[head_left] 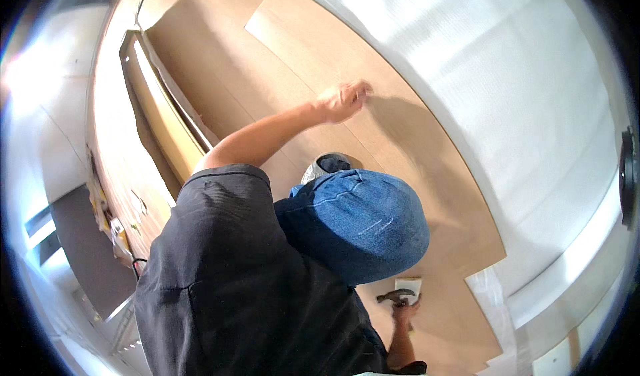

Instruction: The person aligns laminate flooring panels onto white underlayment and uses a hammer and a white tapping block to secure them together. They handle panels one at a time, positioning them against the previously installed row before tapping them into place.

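Observation:
My left hand (345,101) reaches out over the tan wood-look floor planks (393,133). Its fingers are curled in and slightly smeared by motion; whatever they may hold is too small to make out. Down near the lower edge, my right hand (405,310) is closed around a claw hammer (396,296) with a dark head. Just beyond the hammer head lies a small whitish block (409,285) on the planks. My bent knee in blue jeans (360,223) comes between the two hands, with a grey shoe (311,172) behind it.
White sheet underlay (520,109) spreads to the right, past the stepped plank edge. At left, a long open carton (157,103) lies on the planks. Small odds and ends (119,233) lie by a dark grey panel (90,249). A round black object (627,178) shows at the right rim.

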Demonstrator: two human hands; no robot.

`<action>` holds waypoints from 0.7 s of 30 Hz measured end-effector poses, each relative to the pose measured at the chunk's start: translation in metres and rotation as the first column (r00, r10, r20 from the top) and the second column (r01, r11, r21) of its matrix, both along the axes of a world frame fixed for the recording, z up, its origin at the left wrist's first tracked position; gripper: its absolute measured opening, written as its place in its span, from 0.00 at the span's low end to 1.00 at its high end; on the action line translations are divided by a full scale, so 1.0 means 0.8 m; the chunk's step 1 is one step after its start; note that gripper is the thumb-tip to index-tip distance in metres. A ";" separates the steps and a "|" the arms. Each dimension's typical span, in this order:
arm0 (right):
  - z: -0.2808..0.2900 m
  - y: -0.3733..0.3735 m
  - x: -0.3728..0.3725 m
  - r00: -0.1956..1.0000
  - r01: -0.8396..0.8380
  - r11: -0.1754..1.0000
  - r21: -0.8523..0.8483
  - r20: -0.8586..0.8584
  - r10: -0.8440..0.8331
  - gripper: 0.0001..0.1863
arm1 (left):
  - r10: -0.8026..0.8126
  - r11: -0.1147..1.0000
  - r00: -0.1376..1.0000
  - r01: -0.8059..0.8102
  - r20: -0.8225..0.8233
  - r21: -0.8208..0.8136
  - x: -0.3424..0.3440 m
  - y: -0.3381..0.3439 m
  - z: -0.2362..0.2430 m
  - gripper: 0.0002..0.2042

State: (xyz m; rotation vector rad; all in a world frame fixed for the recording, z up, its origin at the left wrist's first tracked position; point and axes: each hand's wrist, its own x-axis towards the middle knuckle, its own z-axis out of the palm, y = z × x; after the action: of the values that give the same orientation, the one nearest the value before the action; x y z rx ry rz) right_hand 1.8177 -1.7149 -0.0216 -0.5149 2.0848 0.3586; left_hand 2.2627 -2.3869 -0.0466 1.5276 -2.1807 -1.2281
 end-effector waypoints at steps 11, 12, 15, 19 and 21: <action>-0.008 -0.194 0.038 0.786 -0.573 0.767 -0.288 -0.458 0.415 0.19 | -0.205 0.943 0.938 0.265 -0.279 0.199 -0.040 0.051 -0.016 0.12; -0.010 -0.244 0.037 0.798 -0.565 0.740 -0.365 -0.470 0.378 0.19 | -0.224 0.928 0.929 0.296 -0.295 0.226 -0.051 0.045 -0.013 0.15; 0.005 -0.393 0.065 0.717 -0.691 0.521 -0.500 -0.564 0.410 0.17 | -0.283 0.878 0.894 0.387 -0.348 0.282 -0.093 0.030 -0.004 0.22; 0.036 -0.611 0.158 0.558 -0.821 0.290 -0.492 -0.583 0.591 0.21 | -0.142 0.870 0.899 0.313 -0.414 0.381 -0.114 0.001 0.005 0.28; 0.039 -0.701 0.213 0.651 -0.732 0.286 -0.618 -0.510 0.563 0.19 | -0.035 0.890 0.944 0.179 -0.329 0.419 -0.105 -0.027 0.008 0.28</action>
State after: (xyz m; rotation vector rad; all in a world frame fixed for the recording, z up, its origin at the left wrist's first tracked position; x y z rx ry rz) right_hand 1.9882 -2.2758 0.0094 -2.0285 2.0235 -0.1345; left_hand 2.1790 -2.4081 -0.0405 1.2395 -1.8796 -1.9658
